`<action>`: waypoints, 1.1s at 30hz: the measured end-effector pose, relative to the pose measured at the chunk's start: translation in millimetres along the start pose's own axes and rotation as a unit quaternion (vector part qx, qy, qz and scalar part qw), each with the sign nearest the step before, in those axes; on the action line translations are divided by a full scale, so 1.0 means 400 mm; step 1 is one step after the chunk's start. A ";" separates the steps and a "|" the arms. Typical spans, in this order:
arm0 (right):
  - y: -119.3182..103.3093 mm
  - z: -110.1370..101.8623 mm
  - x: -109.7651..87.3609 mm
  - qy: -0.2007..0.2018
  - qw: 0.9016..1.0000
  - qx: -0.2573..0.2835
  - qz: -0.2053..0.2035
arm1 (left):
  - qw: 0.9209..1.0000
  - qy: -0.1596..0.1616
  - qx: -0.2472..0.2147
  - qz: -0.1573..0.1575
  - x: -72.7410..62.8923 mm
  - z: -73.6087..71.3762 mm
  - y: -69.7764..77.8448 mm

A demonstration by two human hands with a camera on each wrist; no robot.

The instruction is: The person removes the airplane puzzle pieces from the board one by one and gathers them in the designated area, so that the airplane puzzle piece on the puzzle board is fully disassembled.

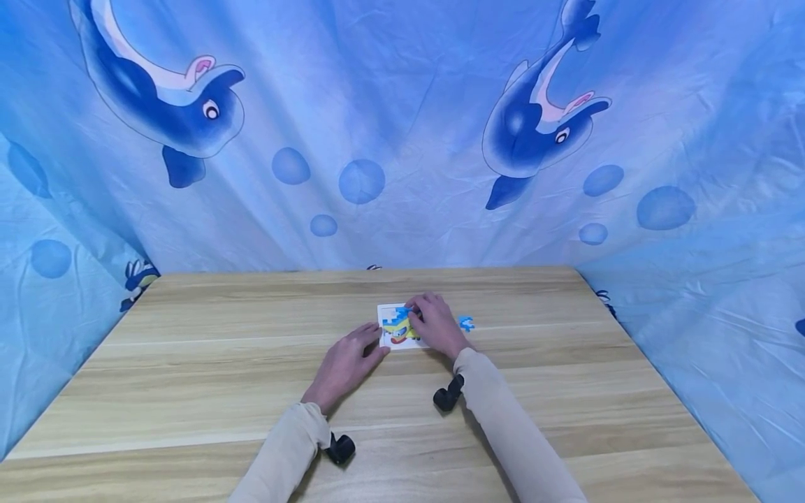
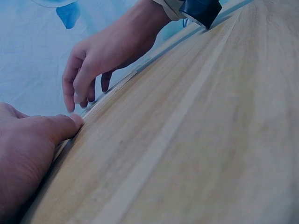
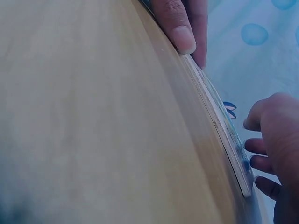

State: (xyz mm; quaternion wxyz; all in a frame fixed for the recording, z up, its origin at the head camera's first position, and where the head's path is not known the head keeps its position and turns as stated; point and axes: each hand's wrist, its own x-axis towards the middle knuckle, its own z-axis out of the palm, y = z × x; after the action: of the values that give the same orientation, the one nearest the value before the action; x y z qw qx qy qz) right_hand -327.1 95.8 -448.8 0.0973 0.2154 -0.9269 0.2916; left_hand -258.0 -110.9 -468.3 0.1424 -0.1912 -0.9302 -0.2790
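A small jigsaw puzzle board (image 1: 390, 308) with a white border lies on the table, its picture yellow, red and blue. My left hand (image 1: 349, 363) holds its near left corner, the thumb at the near edge and the fingers along the left side. Over the board's right part is my right hand (image 1: 437, 327), fingers bent downward, hiding some of the picture. In the right wrist view its fingers stand just off the board (image 3: 219, 121), with nothing visible between them. Beside that hand, on the table, lies a loose blue puzzle piece (image 1: 466, 323).
The wooden table (image 1: 239, 391) reaches back to a blue curtain (image 1: 402, 133) printed with dolphins and bubbles. Black wrist cameras (image 1: 342, 449) hang at both sleeves, low over the tabletop.
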 end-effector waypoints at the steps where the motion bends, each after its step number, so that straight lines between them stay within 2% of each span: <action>1: 0.000 0.001 0.001 -0.001 1.000 -0.005 0.000 | 1.000 -0.001 0.000 -0.001 0.000 0.000 0.001; 9: -0.007 0.009 0.008 -0.007 0.999 -0.042 0.004 | 1.000 -0.002 0.002 0.000 0.000 0.000 0.002; 23: -0.016 0.019 0.014 -0.028 0.997 -0.073 0.017 | 1.000 -0.004 0.004 -0.002 -0.002 0.001 0.001; 33: -0.018 0.018 0.012 -0.023 0.997 -0.075 0.013 | 1.000 -0.001 0.002 0.001 -0.001 0.002 0.001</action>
State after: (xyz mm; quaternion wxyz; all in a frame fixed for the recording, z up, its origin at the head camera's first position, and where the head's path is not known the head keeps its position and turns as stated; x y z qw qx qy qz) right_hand -328.4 84.7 -449.7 0.0879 0.2022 -0.9508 0.2179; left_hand -257.8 -110.3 -468.6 0.1425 -0.1921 -0.9306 -0.2772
